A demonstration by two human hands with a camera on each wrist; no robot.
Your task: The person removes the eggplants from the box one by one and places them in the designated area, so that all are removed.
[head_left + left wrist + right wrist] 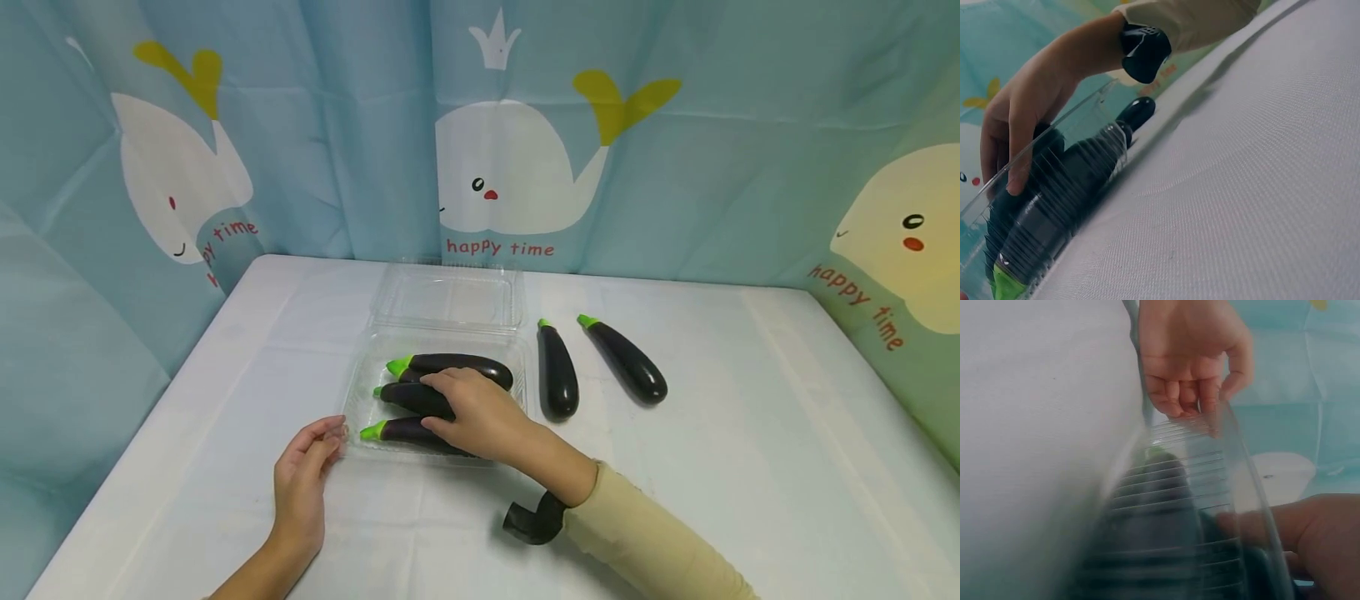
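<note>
A clear plastic clamshell container (527, 392) lies opened on the table, its lid (450, 321) folded back toward the curtain. Several dark eggplants with green caps lie inside, among them a rear eggplant (468, 363) and a front eggplant (405, 430). Between those two, my right hand (480, 412) reaches in from above and grips the middle eggplant (412, 398), covering its right end. At the container's front left corner, my left hand (303, 475) pinches the rim between thumb and fingers, as the right wrist view shows.
Two more eggplants lie on the white table right of the container, a nearer one (558, 371) and a slanted one (628, 362). A black wrist device (534, 521) sits by the right sleeve. Behind the table hangs a blue whale-print curtain (375, 125).
</note>
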